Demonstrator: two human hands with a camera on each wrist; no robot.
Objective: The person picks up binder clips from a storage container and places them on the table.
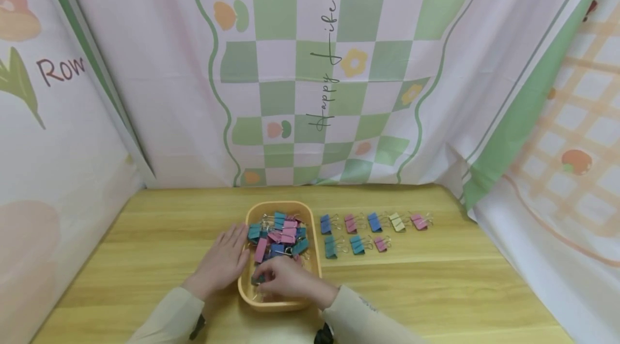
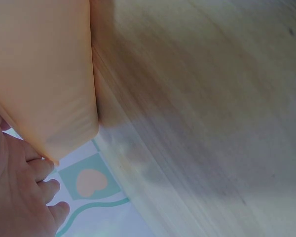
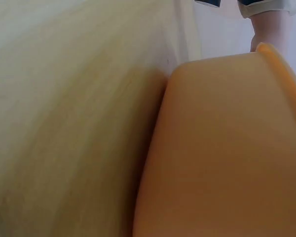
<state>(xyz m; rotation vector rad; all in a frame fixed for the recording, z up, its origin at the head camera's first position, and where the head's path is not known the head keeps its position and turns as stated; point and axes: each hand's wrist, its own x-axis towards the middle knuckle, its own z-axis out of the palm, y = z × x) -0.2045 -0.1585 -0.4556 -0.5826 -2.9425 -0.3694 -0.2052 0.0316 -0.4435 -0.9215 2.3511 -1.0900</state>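
Observation:
An orange plastic basket (image 1: 317,271) stands on the table, holding a heap of binder clips (image 1: 288,232) in pink, teal and blue. Along its left rim lies my left hand (image 1: 224,258), fingers extended; in the left wrist view the fingers (image 2: 42,170) show beside the basket wall (image 2: 44,84). My right hand (image 1: 286,275) reaches into the near part of the basket and pinches a dark green binder clip (image 1: 259,280), partly hidden by the fingers. The right wrist view holds mainly the basket's outer wall (image 3: 222,143), with the right hand out of sight.
Right of the basket, binder clips lie in two rows: the back row runs from a blue clip (image 1: 326,224) to a pink one (image 1: 419,222), the front row from a teal clip (image 1: 331,247) to a small pink one (image 1: 381,244). Printed curtains (image 1: 319,161) enclose the wooden table (image 1: 416,295).

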